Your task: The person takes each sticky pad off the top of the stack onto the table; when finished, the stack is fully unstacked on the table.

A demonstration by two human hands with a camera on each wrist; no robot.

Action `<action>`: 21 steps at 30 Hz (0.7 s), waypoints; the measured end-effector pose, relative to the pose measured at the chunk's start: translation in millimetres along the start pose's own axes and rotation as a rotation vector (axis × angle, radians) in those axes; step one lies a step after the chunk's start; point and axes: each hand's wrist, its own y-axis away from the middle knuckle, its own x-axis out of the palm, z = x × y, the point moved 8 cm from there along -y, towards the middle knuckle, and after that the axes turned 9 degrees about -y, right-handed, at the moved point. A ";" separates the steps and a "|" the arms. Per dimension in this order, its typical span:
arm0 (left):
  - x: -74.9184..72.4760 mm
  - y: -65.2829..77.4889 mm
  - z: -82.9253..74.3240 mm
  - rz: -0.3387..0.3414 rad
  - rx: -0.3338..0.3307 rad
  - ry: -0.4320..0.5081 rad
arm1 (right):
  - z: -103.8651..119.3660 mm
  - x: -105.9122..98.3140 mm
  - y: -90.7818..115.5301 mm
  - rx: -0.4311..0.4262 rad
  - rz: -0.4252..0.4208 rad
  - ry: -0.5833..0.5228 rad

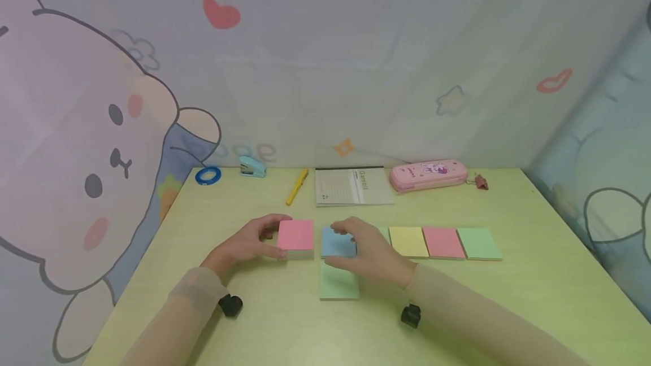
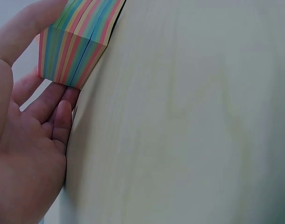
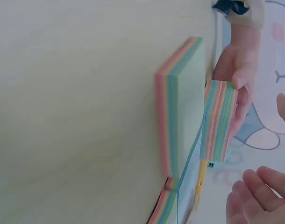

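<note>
A thick stack of sticky note pads [image 1: 295, 236], pink on top, stands on the table in the head view. My left hand [image 1: 249, 242] grips its left side between thumb and fingers. The stack's striped edges [image 2: 72, 44] show in the left wrist view. Over a blue sticky note pad [image 1: 335, 246] hovers my right hand [image 1: 373, 253], thumb and fingers apart with nothing between them. A green sticky note pad [image 1: 339, 281] lies in front of the blue one, its layered side [image 3: 168, 121] visible in the right wrist view.
A row of pads runs rightward: a partly hidden green one, then yellow [image 1: 408, 242], pink [image 1: 443, 242] and green [image 1: 479, 243]. Along the back lie blue tape [image 1: 208, 183], a stapler [image 1: 252, 166], a yellow pen [image 1: 297, 187], a notebook [image 1: 353, 187], a pencil case [image 1: 429, 175] and a binder clip [image 1: 480, 182].
</note>
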 end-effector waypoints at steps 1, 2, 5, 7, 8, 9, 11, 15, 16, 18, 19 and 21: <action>0.0 -0.1 -0.3 -0.001 -0.001 0.004 | -2.1 3.8 -7.5 0.021 0.016 -0.002; 0.0 -0.1 -0.9 -0.001 0.001 0.006 | -4.5 7.3 -14.6 0.046 0.027 -0.001; 0.5 -0.7 -2.3 0.000 0.012 0.009 | -11.7 16.9 -34.0 0.111 0.046 0.001; 1.2 -1.1 -2.7 0.004 0.019 0.007 | -15.5 22.0 -44.7 0.134 0.048 0.000; 1.5 -1.2 -2.6 0.007 0.021 0.007 | -17.3 24.6 -49.3 0.141 0.048 -0.004; 1.7 -1.4 -2.1 0.008 0.021 0.008 | -19.1 27.4 -53.8 0.143 0.051 -0.007; 1.8 -1.5 -1.4 0.008 0.017 0.009 | -20.7 32.9 -61.0 0.138 0.060 -0.017; 1.3 -1.3 -0.7 0.007 0.006 0.010 | -22.7 44.9 -69.2 0.138 0.098 -0.034; 1.2 -1.0 -0.8 0.007 0.003 0.009 | -22.5 47.3 -69.9 0.143 0.105 -0.035; 0.8 -0.2 -1.4 0.007 -0.005 0.013 | -23.1 51.6 -71.0 0.154 0.115 -0.023; 0.5 0.4 -1.8 0.007 -0.007 0.010 | -22.8 53.0 -71.3 0.154 0.116 -0.011; -0.1 1.8 -2.6 0.005 -0.013 0.006 | -21.5 55.1 -71.6 0.152 0.120 0.013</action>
